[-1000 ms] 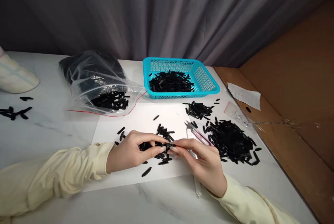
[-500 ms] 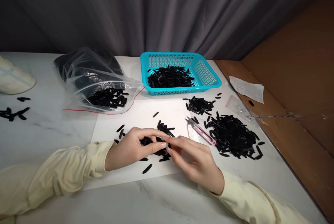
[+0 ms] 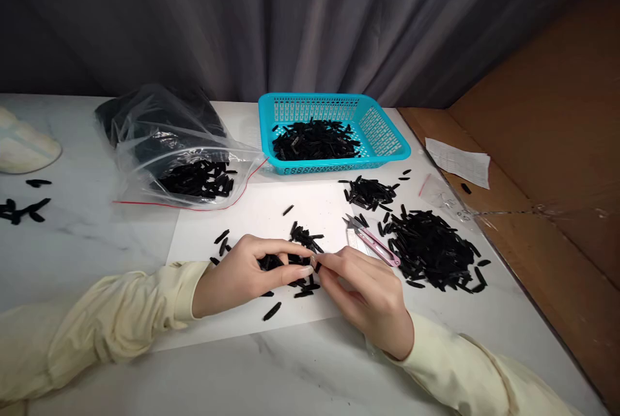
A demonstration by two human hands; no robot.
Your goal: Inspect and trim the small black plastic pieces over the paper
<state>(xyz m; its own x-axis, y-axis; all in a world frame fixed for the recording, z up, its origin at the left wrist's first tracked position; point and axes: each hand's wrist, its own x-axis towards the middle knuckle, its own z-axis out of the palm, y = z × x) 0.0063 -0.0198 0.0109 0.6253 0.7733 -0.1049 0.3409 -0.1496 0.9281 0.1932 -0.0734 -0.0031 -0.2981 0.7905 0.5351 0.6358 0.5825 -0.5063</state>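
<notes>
Over the white paper (image 3: 196, 235), my two hands meet at the fingertips. A small, narrow black piece (image 3: 317, 267) shows at the fingertips of my right hand (image 3: 371, 293), which is closed in a pinch. My left hand (image 3: 247, 274) has its thumb and forefinger brought together beside that piece; what lies between them is too small to make out. Loose black pieces (image 3: 306, 238) of the same kind lie below and behind the fingers, partly hidden by my left hand. Just right of my hands are pink-handled thread snips (image 3: 380, 248).
A blue perforated basket (image 3: 339, 163) holds black pieces at the back. Left of it lies an open zip bag (image 3: 138, 190) with more. A large black pile (image 3: 433, 251) and a smaller one (image 3: 371, 192) are on the right. A cardboard panel (image 3: 547, 99) stands at the right edge.
My right hand has turned slightly and its fingers have drawn in, so the black piece at its fingertips now shows. My left hand stays nearly in place; the view has shifted slightly.
</notes>
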